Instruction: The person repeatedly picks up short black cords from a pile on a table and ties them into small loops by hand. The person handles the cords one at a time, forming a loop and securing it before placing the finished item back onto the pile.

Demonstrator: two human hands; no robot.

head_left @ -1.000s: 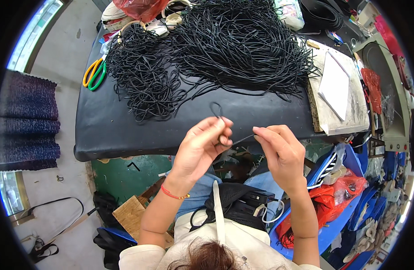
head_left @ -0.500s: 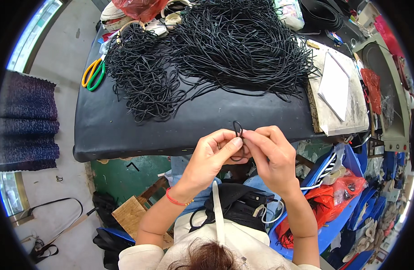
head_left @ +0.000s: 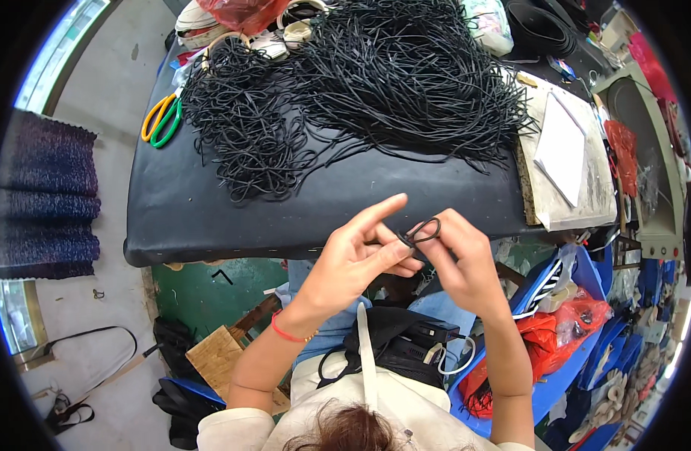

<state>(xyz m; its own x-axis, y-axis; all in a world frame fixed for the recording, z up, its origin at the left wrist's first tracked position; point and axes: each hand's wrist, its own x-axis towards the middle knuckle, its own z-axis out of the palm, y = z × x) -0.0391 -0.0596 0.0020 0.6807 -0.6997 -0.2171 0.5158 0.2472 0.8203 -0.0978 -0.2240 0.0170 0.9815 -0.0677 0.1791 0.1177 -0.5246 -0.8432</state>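
Observation:
A thin black cord (head_left: 428,228), bent into a small loop, is held between my two hands just off the table's front edge. My left hand (head_left: 364,255) pinches it between the thumb and the curled fingers, with the index finger stretched out and away. The fingertips of my right hand (head_left: 459,259) grip the cord where the loop stands up. Part of the cord is hidden behind the fingers. Beyond the hands lie a tangled heap of looped black cords (head_left: 244,120) at left and a large pile of straighter black cords (head_left: 413,83).
Scissors (head_left: 163,120) with yellow and green handles lie at the left of the black-covered table (head_left: 345,199). A white sheet (head_left: 562,150) rests on a worn board (head_left: 586,203) at right. A blue bin (head_left: 541,383) with red plastic bags stands beside my right arm.
My left index finger has lifted off the cord and straightened. The loop has swung over to the right and now leans across my right fingers.

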